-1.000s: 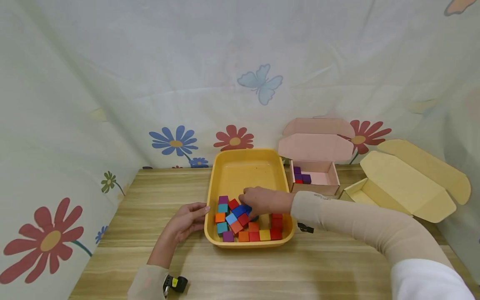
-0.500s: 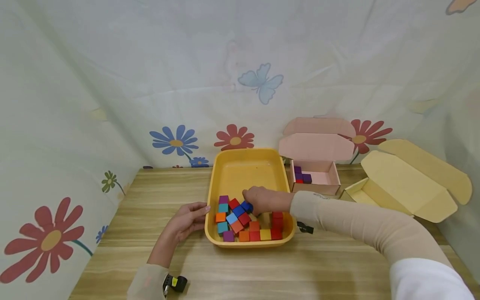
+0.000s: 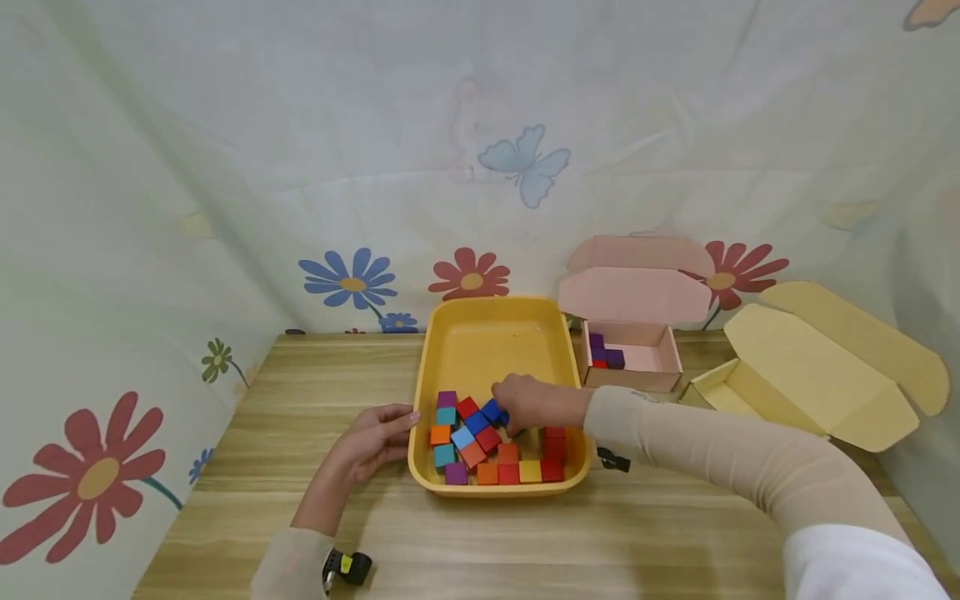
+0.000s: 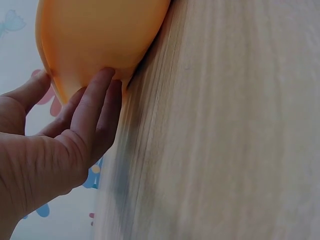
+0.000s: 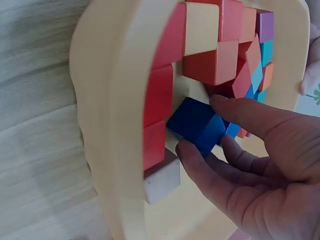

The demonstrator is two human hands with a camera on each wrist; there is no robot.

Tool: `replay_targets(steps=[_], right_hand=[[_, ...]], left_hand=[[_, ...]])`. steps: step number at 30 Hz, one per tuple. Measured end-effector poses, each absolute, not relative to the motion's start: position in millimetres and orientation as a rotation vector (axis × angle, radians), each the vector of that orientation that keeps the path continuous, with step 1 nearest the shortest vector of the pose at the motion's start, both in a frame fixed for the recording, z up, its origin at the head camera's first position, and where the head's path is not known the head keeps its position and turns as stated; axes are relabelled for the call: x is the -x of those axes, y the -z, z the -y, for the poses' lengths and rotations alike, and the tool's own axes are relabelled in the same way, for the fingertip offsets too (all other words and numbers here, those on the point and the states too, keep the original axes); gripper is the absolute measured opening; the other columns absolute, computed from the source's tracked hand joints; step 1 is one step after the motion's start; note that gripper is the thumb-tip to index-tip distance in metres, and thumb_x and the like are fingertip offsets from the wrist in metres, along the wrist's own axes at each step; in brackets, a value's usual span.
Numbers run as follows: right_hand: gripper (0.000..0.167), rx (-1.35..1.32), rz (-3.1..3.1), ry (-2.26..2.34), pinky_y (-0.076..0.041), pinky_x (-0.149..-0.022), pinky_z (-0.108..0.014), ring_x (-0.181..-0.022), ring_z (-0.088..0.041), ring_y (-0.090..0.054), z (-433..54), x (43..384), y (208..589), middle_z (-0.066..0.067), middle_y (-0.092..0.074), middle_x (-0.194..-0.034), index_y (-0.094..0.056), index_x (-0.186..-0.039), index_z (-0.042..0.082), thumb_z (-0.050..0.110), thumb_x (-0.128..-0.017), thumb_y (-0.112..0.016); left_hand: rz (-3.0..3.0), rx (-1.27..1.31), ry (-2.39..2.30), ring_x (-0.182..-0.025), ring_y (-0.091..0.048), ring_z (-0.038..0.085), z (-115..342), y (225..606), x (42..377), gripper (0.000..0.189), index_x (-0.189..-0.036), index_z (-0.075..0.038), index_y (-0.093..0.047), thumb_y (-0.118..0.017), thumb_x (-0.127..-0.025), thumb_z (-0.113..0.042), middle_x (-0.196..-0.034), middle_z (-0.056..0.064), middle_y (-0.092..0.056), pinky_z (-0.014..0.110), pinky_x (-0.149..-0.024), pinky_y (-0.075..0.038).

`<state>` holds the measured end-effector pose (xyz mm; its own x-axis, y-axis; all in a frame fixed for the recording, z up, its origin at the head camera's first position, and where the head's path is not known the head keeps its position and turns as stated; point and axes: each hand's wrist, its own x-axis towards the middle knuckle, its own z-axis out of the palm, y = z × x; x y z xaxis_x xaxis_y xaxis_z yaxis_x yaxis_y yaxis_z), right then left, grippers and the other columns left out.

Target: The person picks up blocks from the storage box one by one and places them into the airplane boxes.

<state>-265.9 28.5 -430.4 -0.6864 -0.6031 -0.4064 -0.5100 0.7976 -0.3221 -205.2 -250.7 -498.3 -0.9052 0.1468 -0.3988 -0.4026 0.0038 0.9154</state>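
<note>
My right hand reaches into the yellow tray. Between thumb and fingers it pinches a dark blue cube, tilted among other cubes in the right wrist view. My left hand holds the tray's left side, thumb at the rim and fingers against the outer wall. Colored cubes fill the tray's near half: a light blue cube, a yellow cube, a purple cube, plus several red, orange and teal ones. A pale cube sits along the right wall in the right wrist view.
Right of the tray stands a pink box, lid up, with several purple cubes and a red one inside. Farther right is a yellow box, lid raised, partly behind my right forearm. A flowered curtain hangs behind the wooden table.
My right hand has shifted slightly right within the tray, and more of the blue cubes beside its fingers now shows. The left hand stays at the tray's side.
</note>
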Motion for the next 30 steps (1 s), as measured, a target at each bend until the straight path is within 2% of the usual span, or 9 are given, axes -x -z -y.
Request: replay_targets(steps=[5,13,18,26,30], right_hand=[[0.023,0.900,-2.507,0.214,-0.053,-0.066,-0.026,-0.077,-0.018,-0.059,-34.1,274.6,422.2,-0.002,-0.059,-0.085,-0.065,-0.102,0.007,0.013,-0.087,-0.082],[0.014,1.172,-2.607,0.172,-0.047,-0.062,-0.023,-0.070,-0.014,-0.054,-54.3,297.4,390.9,0.000,-0.062,-0.076,-0.069,-0.090,0.005,0.010,-0.083,-0.080],[0.017,1.129,-2.642,0.215,-0.050,-0.068,-0.026,-0.074,-0.018,-0.056,-71.1,309.6,372.4,-0.004,-0.065,-0.083,-0.067,-0.095,0.004,0.011,-0.086,-0.079],[0.023,1.032,-2.785,0.158,-0.056,-0.078,-0.032,-0.080,-0.020,-0.058,-103.1,327.6,351.5,-0.002,-0.069,-0.092,-0.069,-0.103,0.010,0.022,-0.088,-0.081],[0.020,1.108,-2.861,0.144,-0.055,-0.076,-0.031,-0.081,-0.015,-0.059,-127.1,332.6,345.5,0.007,-0.070,-0.090,-0.075,-0.100,0.018,0.024,-0.084,-0.085]], left_hand=[[-1.895,0.266,-1.965,-0.102,-0.070,0.026,249.2,498.5,206.2,0.059,-0.143,0.008,-0.047,-0.068,-0.100,-0.027,-0.125,0.023,-0.065,0.043,-0.088,-0.059],[-1.897,0.277,-1.972,-0.101,-0.070,0.026,250.2,500.1,206.4,0.058,-0.143,0.008,-0.047,-0.067,-0.101,-0.026,-0.125,0.022,-0.064,0.042,-0.088,-0.059],[-1.904,0.289,-1.966,-0.101,-0.070,0.026,250.5,499.8,206.3,0.060,-0.144,0.008,-0.046,-0.068,-0.100,-0.027,-0.127,0.023,-0.063,0.042,-0.088,-0.059],[-1.907,0.280,-1.958,-0.101,-0.070,0.025,252.0,500.2,206.4,0.061,-0.144,0.007,-0.046,-0.068,-0.100,-0.029,-0.127,0.023,-0.063,0.041,-0.088,-0.059],[-1.901,0.272,-1.961,-0.100,-0.070,0.025,252.2,500.7,206.5,0.062,-0.144,0.007,-0.046,-0.068,-0.100,-0.029,-0.126,0.022,-0.064,0.042,-0.088,-0.059]])
